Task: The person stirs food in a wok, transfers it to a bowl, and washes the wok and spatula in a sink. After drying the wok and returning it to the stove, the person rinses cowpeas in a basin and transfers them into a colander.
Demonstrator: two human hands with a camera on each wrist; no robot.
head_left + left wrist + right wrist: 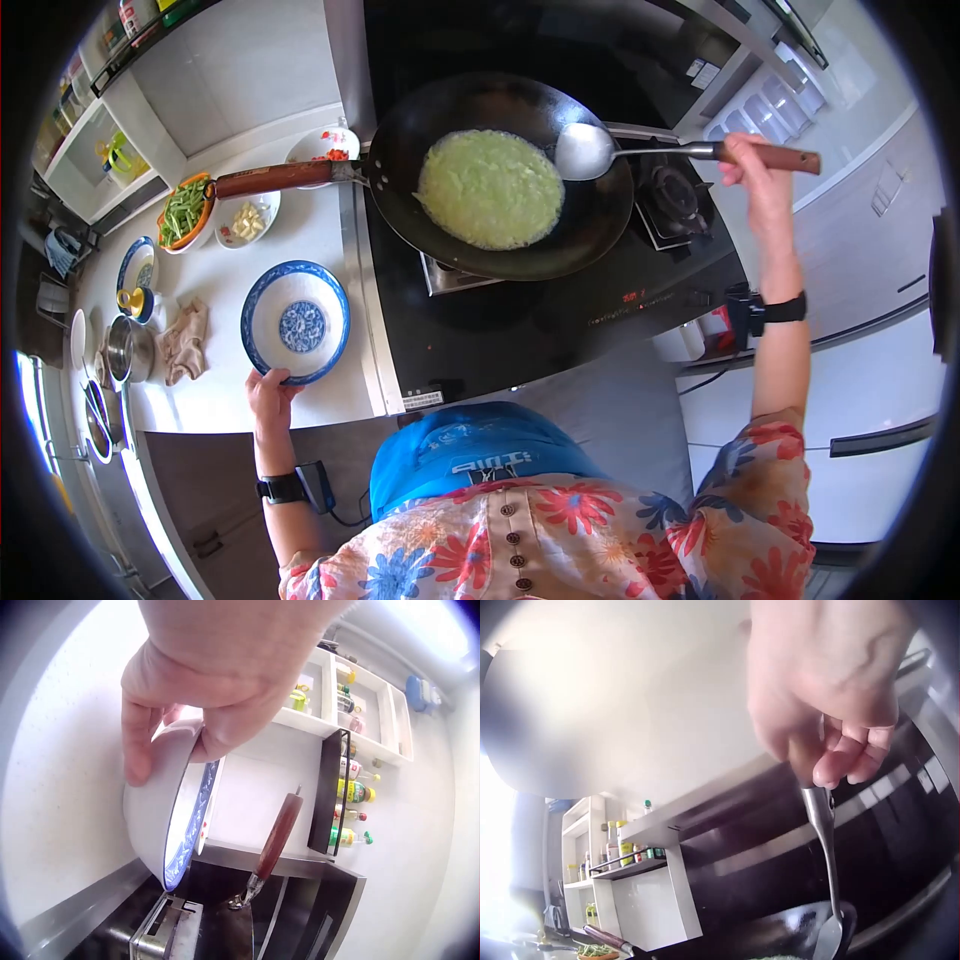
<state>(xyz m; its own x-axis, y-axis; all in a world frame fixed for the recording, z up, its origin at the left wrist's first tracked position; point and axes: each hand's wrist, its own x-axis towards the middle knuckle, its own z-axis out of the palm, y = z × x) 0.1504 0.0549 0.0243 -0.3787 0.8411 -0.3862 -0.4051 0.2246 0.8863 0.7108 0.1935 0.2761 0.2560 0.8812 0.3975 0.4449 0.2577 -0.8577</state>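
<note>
Left hand [270, 398] low at left, thumb opposed to curled fingers [136, 754]; right hand [757, 172] raised farther forward, fingers curled, forearm [782, 362] extended, both wrists banded.

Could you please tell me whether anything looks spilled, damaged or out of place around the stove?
Nothing is plainly spilled or damaged. The only untidy thing is the cloth, which lies crumpled on the counter beside the metal pot.

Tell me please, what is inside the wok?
Inside the wok is a pale green mixture, with the spatula head beside it. The mixture hides whatever lies underneath it.
</note>
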